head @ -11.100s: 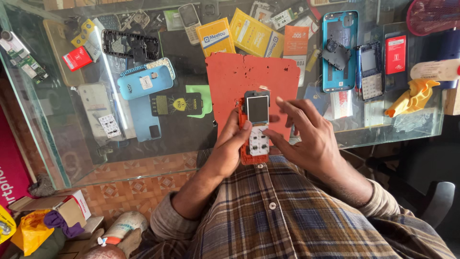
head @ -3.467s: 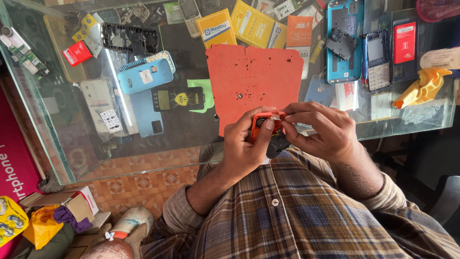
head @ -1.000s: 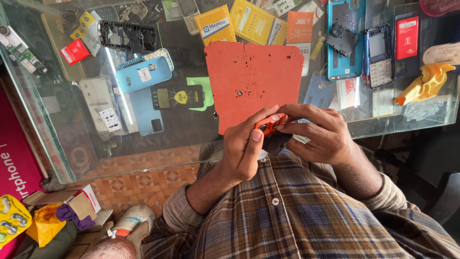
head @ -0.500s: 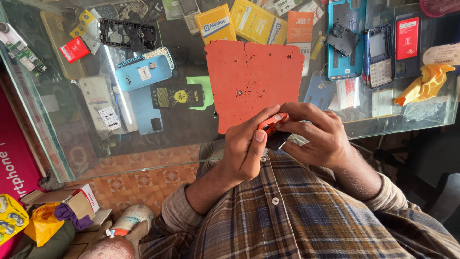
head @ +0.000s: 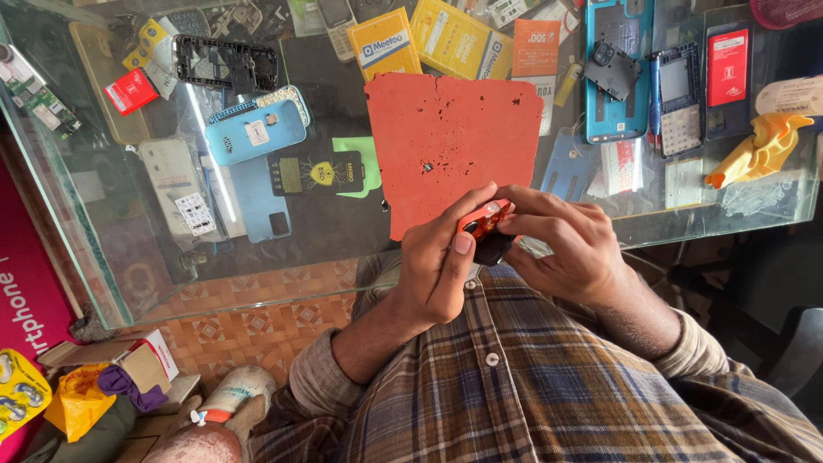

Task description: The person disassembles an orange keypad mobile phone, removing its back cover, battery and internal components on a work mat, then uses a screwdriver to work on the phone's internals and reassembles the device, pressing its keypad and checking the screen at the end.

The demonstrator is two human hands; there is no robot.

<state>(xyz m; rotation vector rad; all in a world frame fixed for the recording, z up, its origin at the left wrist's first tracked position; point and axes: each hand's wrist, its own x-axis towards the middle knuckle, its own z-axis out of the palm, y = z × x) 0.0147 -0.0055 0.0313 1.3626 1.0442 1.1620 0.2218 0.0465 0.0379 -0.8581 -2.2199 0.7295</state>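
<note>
**Small orange phone gripped between both hands at near edge of mat**

Orange phone (head: 485,219) held just above the near edge of the orange work mat (head: 454,146), over the near rim of the glass tabletop (head: 326,231). Left hand (head: 441,266) wrapped on the phone from the left and below, thumb pressed flat along its near side. Right hand (head: 566,249) closed on it from the right, fingertips curled over the far edge, a dark part visible beneath. Both hands grasping; neither released. Long axis of phone tilted, running roughly left-near to right-far. Both hands in contact, so neither nearer than the other. Small screw (head: 426,167) lying loose on the mat, a little beyond the phone. Blue phone case (head: 255,133) well apart to the left; yellow cloth (head: 759,147) well apart at far right.
</note>
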